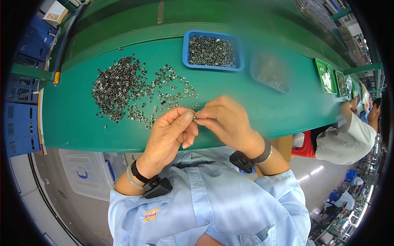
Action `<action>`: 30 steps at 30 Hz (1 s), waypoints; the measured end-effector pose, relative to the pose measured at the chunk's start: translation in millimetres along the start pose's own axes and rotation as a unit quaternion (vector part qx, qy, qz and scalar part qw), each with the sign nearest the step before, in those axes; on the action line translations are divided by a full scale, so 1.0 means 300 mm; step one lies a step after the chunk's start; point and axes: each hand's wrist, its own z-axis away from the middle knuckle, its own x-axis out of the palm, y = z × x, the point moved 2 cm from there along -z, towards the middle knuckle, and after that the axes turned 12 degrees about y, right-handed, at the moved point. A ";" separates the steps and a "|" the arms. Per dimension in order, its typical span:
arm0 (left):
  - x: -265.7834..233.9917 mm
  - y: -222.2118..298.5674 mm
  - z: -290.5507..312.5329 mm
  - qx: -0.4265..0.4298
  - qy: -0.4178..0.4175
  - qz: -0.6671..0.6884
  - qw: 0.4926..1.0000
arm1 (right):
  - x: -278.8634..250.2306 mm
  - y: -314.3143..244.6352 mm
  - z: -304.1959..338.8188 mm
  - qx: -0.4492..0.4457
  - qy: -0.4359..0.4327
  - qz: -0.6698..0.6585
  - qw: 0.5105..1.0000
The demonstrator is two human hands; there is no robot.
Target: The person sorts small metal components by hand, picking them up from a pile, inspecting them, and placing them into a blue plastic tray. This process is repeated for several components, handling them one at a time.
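"While both thumbs and forefingers come together, what are they pinching?"

"One tiny metal piece (195,119), between the fingers of the left hand (166,133) and those of the right hand (232,123), over the near side of the counter (74,129). One or two pieces? I can't tell; the fingertips cover too much."

"Why both hands?"

"Probably because it's so small: gripped from two sides, it sits steadier."

"And beyond the fingers?"

"A loose scatter of pieces (166,96), then the dark heap (115,88) further left. Spread thin like that, single pieces should be easier to reach, I'd say."

"Anything in the way?"

"The scatter lies between the left hand and the heap. Farther back there's a blue tray (213,68) of similar bits. Right of it a pale tray (262,83) is too blurred to read. Past that come a green tray (321,67) and a co-worker (344,143) beside a red seat (304,147)."
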 end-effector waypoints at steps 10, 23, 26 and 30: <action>-0.003 -0.003 0.005 0.020 0.000 0.008 1.000 | 0.005 -0.018 0.010 -0.003 0.016 0.002 1.000; 0.015 -0.011 0.003 0.047 -0.033 0.049 0.997 | 0.019 -0.019 0.040 0.033 0.039 -0.078 0.996; 0.013 -0.034 -0.003 0.073 -0.023 0.043 0.996 | 0.027 -0.014 0.050 0.071 0.055 -0.119 0.989; 0.015 -0.032 -0.006 0.092 -0.006 0.005 0.996 | 0.026 -0.004 0.064 0.089 0.054 -0.120 0.987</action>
